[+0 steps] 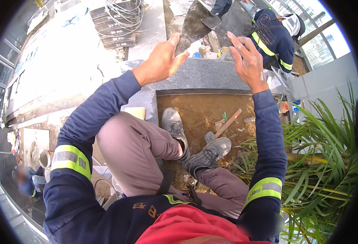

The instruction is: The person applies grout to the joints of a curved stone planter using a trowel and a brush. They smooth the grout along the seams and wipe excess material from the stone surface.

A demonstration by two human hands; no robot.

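Red cloth (191, 223) at the wearer's chest lies nearest the camera, well below both grips. Largest beyond it, a leafy plant (329, 150) fills the space below and outward of the right grip (249, 65); the brown soil (195, 106) lies below and between the two. The grey stone ledge (205, 75) crosses under both. A co-worker in navy (270, 34) bends just past the right grip, and a stack of dark blocks (113, 25) sits beyond and left of the left grip (159, 61). The dark flat piece (194, 24) is just past the left fingertips. Each grip is spread, thumb apart from the fingers, and the right seems to hold nothing. Smallest, a mallet (224, 125) rests on the soil, below and inward of the right grip, its head near a shoe (209, 156). To work well here, I would keep both palms level, fingers clear of the stone's edge, and feet settled away from the mallet's handle. Whether the left thumb and forefinger touch the dark piece cannot be told; its far end is confused with grey sheeting (236, 22). Glare washes out the pale surface (65, 69) beyond the left forearm, and the left palm is hidden.
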